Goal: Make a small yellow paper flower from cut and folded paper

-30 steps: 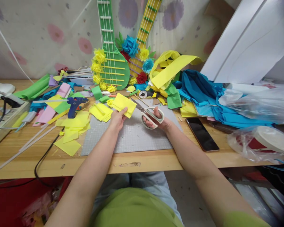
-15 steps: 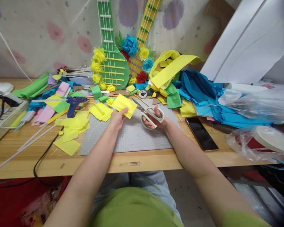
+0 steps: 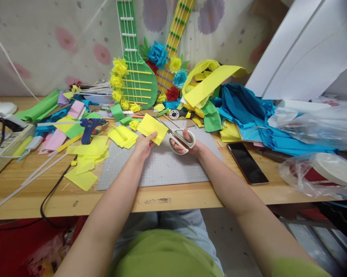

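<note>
Pinched between the fingers of my left hand (image 3: 145, 146) is a yellow crepe paper piece (image 3: 153, 129), held above the grey cutting mat (image 3: 167, 169). My right hand (image 3: 191, 144) grips white-handled scissors (image 3: 181, 140), with fingers through the loops. The scissor blades reach the right edge of the yellow paper, and part of them overlaps it. A stack of yellow paper pieces (image 3: 123, 136) lies just left of my left hand. More yellow sheets (image 3: 89, 156) are spread farther left on the wooden table (image 3: 150, 202).
A blue glue gun (image 3: 89, 129) rests at the left. Green (image 3: 139, 82) and yellow (image 3: 173, 42) paper guitars with flowers stand at the back. Blue crepe paper (image 3: 239, 111), a phone (image 3: 247, 162) and a plastic-wrapped tub (image 3: 320, 175) are on the right.
My right hand has moved the scissors slightly left, bringing the blades onto the edge of the yellow paper. My left hand stays nearly in place.
</note>
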